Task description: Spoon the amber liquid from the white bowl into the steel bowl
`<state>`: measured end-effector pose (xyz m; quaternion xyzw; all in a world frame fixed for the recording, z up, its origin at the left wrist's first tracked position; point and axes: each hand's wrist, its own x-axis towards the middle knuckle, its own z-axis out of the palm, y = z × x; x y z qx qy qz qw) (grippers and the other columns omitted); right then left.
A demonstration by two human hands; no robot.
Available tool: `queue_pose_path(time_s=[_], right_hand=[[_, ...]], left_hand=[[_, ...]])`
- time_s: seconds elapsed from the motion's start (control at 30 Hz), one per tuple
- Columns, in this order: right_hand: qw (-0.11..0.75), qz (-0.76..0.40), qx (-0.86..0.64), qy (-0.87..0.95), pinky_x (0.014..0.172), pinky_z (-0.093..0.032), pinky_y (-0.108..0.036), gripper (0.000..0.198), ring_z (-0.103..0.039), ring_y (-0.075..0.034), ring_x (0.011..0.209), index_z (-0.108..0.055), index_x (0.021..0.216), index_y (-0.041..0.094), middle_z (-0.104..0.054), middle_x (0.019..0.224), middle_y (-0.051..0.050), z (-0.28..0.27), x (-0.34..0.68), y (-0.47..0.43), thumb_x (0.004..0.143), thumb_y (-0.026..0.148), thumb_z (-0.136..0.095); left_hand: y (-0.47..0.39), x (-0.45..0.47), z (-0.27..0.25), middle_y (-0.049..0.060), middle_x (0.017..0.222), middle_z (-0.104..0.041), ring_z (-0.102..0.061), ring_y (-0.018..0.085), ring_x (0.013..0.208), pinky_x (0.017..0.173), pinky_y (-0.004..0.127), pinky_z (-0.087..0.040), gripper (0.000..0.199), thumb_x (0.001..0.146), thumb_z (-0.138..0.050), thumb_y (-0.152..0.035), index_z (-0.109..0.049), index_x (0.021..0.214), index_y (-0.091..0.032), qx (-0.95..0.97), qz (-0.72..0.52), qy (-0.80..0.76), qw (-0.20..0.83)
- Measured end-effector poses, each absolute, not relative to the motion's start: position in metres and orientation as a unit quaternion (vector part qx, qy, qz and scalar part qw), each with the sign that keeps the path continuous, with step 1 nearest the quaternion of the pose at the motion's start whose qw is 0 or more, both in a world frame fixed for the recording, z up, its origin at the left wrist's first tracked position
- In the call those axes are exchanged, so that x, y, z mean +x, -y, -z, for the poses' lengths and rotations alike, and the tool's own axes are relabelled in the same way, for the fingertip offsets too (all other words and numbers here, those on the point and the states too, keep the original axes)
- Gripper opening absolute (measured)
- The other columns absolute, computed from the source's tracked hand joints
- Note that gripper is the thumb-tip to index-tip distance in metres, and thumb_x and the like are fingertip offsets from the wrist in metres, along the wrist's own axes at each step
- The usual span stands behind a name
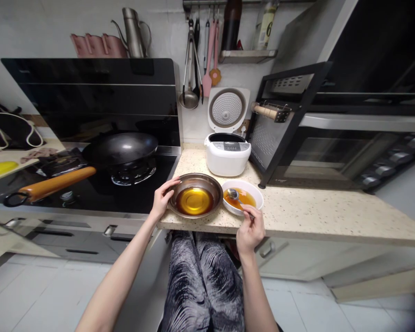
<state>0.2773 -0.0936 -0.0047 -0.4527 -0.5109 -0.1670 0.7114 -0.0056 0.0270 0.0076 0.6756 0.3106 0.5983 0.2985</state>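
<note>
A wide metal bowl (pixel 217 190) with clear amber liquid in it rests on the counter near the front edge. My left hand (pixel 164 197) grips its left rim, fingers over the edge. Just to the right, a white bowl (pixel 260 199) holds orange-brown liquid. My right hand (pixel 251 228) pinches the handle of a metal spoon (pixel 233 193); the spoon's head is over the white bowl, at or just above the liquid. I cannot tell whether the spoon touches the liquid.
Behind the bowls stands a white rice cooker (pixel 228 161) with its lid raised. On the stove at left sits a black wok (pixel 124 147), its wooden handle (pixel 58 183) pointing toward me. A black rack (pixel 280 152) with an oven borders the right. Utensils (pixel 190 99) hang on the wall.
</note>
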Motion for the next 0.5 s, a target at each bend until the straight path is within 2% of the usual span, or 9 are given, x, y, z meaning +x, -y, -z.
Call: queue_pose_path(time_s=[0.13, 0.3, 0.5], right_hand=[[0.662, 0.231, -0.413, 0.581, 0.081, -0.059, -0.038, 0.020, -0.073, -0.021, 0.088, -0.068, 0.110, 0.023, -0.075, 0.092, -0.006, 0.0044, 0.2809, 0.0931, 0.100, 0.014, -0.054], [0.610, 0.245, -0.385, 0.648, 0.082, -0.059, -0.042, 0.034, -0.072, -0.023, 0.092, -0.067, 0.123, 0.023, -0.076, 0.097, -0.008, 0.0084, 0.2857, 0.0926, 0.098, 0.007, -0.051], [0.612, 0.246, -0.387, 0.645, 0.080, -0.059, -0.039, 0.032, -0.072, -0.022, 0.091, -0.068, 0.120, 0.021, -0.075, 0.095, -0.008, 0.0060, 0.2858, 0.0922, 0.097, 0.005, -0.053]], left_hand=[[-0.0257, -0.0056, -0.0089, 0.012, 0.139, -0.069, -0.061, 0.034, 0.136, 0.123, 0.054, -0.039, 0.033, 0.088, -0.065, -0.032, -0.080, 0.114, -0.019, 0.677, -0.595, -0.314, 0.298], [-0.0262, -0.0052, -0.0087, 0.012, 0.139, -0.070, -0.061, 0.035, 0.136, 0.123, 0.056, -0.039, 0.033, 0.087, -0.066, -0.033, -0.080, 0.114, -0.019, 0.675, -0.597, -0.315, 0.298], [-0.0262, -0.0048, -0.0087, 0.012, 0.139, -0.070, -0.061, 0.035, 0.136, 0.123, 0.055, -0.039, 0.033, 0.086, -0.065, -0.032, -0.080, 0.114, -0.019, 0.673, -0.599, -0.312, 0.303]])
